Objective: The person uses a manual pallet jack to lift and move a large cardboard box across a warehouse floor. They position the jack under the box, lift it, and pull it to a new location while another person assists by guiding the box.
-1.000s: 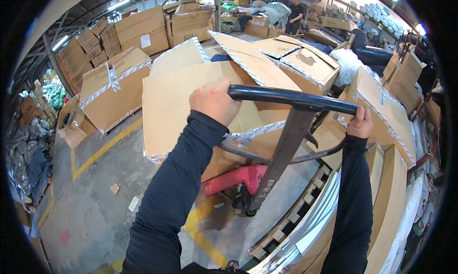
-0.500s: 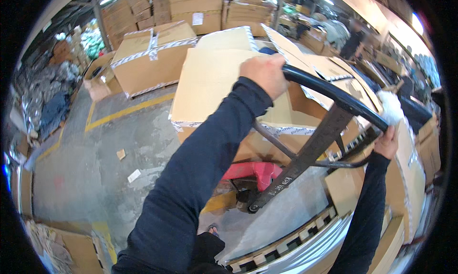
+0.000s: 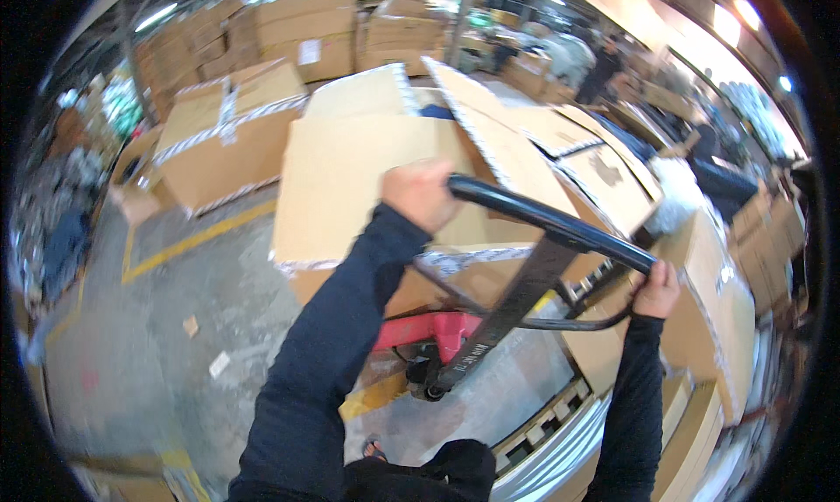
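Note:
My left hand (image 3: 420,194) is wrapped round the left end of the black handle (image 3: 547,222) of a pallet jack. At the handle's right end my right hand (image 3: 658,290) is closed round the corner of the loop. A dark steel drawbar (image 3: 503,310) slopes from the handle down to the jack's red body (image 3: 446,331), close to the floor. Just beyond the handle stands a big open cardboard box (image 3: 367,178) with raised flaps and white printed tape along its edges. Something dark blue shows inside it.
A taped large carton (image 3: 229,139) stands at the left, with stacked cartons (image 3: 306,34) behind. Yellow lines (image 3: 201,240) and paper scraps mark the grey floor (image 3: 166,353). Near my right arm are a pallet (image 3: 547,419) and more cardboard (image 3: 700,301). A person (image 3: 602,69) is at the far right.
The view has shifted, so the boxes and floor marks sit further left. Both hands keep their grip on the handle, which appears lower and further left in the picture.

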`<state>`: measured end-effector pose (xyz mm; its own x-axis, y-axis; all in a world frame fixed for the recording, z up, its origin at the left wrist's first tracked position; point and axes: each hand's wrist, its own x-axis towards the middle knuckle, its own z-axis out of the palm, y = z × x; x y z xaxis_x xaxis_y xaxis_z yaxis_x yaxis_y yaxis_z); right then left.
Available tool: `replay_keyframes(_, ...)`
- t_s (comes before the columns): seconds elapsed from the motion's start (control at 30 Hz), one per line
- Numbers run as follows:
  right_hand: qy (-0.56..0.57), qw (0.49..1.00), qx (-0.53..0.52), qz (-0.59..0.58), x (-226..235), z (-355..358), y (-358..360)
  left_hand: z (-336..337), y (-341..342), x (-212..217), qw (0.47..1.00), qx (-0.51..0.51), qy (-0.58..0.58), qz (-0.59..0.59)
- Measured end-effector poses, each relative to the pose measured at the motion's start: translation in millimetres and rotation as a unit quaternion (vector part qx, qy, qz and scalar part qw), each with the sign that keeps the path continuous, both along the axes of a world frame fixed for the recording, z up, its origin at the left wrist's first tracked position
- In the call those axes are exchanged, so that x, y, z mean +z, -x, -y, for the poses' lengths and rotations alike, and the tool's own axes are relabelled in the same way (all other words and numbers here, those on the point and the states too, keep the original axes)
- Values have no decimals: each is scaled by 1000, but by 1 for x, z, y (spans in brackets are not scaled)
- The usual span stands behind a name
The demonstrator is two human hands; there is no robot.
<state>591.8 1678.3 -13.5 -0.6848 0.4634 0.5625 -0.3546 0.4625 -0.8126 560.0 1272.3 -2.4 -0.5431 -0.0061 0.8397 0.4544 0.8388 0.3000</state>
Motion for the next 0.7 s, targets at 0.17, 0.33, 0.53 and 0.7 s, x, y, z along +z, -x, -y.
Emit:
replay_keyframes(0.17,-18,999,3,26,7,16,-14,-4,-1,-7,998,40,-38,-3)
replay_keyframes(0.33,-145,987,63,-27,4,-8,-8,-13,-19,-1,992,106,-69,21)
replay_keyframes(0.53,-18,993,100,59,-14,-21,4,-9,-55,27,969,-124,-46,207)
replay_keyframes(0.7,-205,977,62,-13,-24,-103,7,2,-57,23,953,-171,-106,228)
